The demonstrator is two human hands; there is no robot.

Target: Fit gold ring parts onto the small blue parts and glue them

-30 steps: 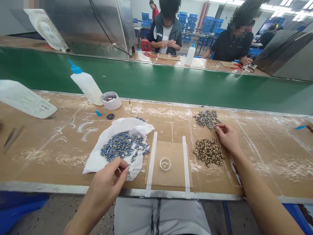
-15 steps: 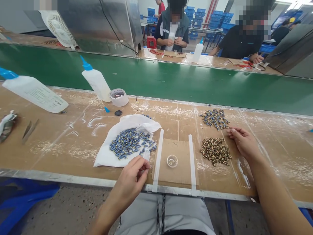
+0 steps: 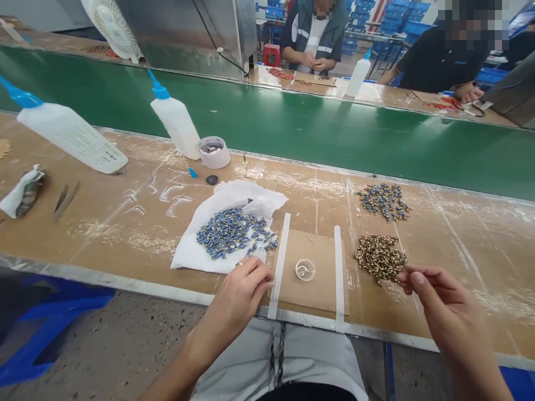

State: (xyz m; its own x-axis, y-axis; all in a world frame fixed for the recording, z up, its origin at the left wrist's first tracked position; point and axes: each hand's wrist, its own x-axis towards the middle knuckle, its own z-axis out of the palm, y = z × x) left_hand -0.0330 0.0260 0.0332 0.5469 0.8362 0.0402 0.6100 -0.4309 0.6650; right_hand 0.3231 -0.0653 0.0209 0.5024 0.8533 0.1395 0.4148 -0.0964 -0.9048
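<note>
My left hand [image 3: 246, 287] is closed in a pinch beside the left tape strip [image 3: 280, 266]; whatever its fingertips hold is hidden. Just behind it, many small blue-and-yellow pieces [image 3: 225, 233] lie heaped on a crumpled white sheet [image 3: 188, 253]. My right hand [image 3: 443, 303] has thumb and fingertips together at the right edge of a pile of small black-and-gold pieces [image 3: 378, 257]. Anything pinched there is too small to name. Farther back sits a pile of blue-and-gold pieces [image 3: 383, 201]. Between the hands, a small clear cup [image 3: 305, 270] with a thin curved item inside rests on taped-down cardboard [image 3: 313, 295].
White squeeze bottles with blue tops [image 3: 75, 136] [image 3: 178, 125] stand at the left, beside a tape roll [image 3: 214, 153]. Tweezers [image 3: 67, 200] lie farther left. A green belt [image 3: 292, 122] runs behind the table. Two people work across it.
My right hand has come nearer, from beside the blue-and-gold pile to the edge of the black-and-gold pile. My left hand has shifted right, toward the tape strip. The camera view has tilted down.
</note>
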